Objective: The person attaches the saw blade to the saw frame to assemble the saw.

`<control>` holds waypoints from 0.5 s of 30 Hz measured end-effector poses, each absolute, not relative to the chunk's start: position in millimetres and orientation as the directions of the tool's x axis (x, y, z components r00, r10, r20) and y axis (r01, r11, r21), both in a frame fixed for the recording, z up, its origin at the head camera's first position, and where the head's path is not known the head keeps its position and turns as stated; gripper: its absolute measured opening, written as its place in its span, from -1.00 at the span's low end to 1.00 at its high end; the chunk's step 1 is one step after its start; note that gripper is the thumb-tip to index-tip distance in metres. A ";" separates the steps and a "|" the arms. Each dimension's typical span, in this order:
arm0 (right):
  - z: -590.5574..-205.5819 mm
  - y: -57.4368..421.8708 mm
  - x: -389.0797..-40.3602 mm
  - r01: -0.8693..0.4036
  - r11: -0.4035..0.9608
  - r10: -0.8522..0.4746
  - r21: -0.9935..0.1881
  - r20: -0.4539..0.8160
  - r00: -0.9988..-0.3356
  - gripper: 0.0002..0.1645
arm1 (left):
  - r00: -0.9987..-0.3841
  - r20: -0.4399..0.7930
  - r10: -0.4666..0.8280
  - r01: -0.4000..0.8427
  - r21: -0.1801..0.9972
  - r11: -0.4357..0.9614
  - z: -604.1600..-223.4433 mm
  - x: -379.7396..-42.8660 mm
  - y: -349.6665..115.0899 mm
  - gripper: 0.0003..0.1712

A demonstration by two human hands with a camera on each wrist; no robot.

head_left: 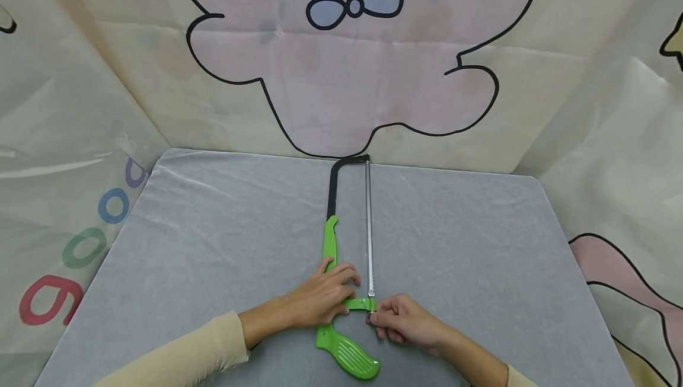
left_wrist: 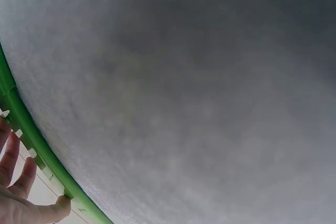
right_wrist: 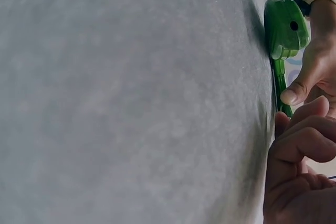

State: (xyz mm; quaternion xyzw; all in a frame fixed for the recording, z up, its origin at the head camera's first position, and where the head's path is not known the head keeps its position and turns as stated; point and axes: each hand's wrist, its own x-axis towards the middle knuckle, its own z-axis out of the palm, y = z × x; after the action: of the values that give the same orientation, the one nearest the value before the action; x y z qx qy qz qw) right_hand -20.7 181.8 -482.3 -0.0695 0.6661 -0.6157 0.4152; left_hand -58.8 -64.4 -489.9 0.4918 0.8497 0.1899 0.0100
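Observation:
A hacksaw (head_left: pixel 332 245) lies flat on the grey cloth, its black front frame pointing away and its green pistol handle (head_left: pixel 354 358) near me. The thin metal blade (head_left: pixel 369 227) spans the right side, ending at a green crossbar (head_left: pixel 360 304). My left hand (head_left: pixel 322 297) holds the green frame just ahead of the handle, thumb by the crossbar. With bent fingers, my right hand (head_left: pixel 408 323) pinches the small metal tension nut (head_left: pixel 370 314) at the blade's near end; the fingertips mostly cover it. The right wrist view shows the green handle (right_wrist: pixel 283 27) beyond my fingers.
Grey cloth covers the table (head_left: pixel 469 245). A printed curtain (head_left: pixel 341 96) hangs right behind the table's far edge, close to the saw's front tip. More printed sheets line the left and right sides.

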 end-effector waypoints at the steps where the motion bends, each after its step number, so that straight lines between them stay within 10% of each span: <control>1: -482.3 182.1 -20.9 0.419 0.225 -0.614 -0.880 -0.462 -0.640 -0.59 | -0.515 0.170 0.840 0.832 0.333 0.443 -490.0 -58.9 -64.4 -0.80; 15: -484.0 185.5 -21.8 0.464 0.157 -0.686 -0.872 -0.434 -0.584 -0.55 | -0.515 0.170 0.840 0.827 0.357 0.435 -490.3 -60.6 -64.5 -0.80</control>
State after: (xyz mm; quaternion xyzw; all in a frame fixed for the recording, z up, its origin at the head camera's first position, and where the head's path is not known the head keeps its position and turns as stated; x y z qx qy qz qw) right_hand -21.8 185.5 -484.0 -0.0905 0.6151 -0.6430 0.4472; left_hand -60.6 -64.5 -490.3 0.4921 0.8468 0.2011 0.0167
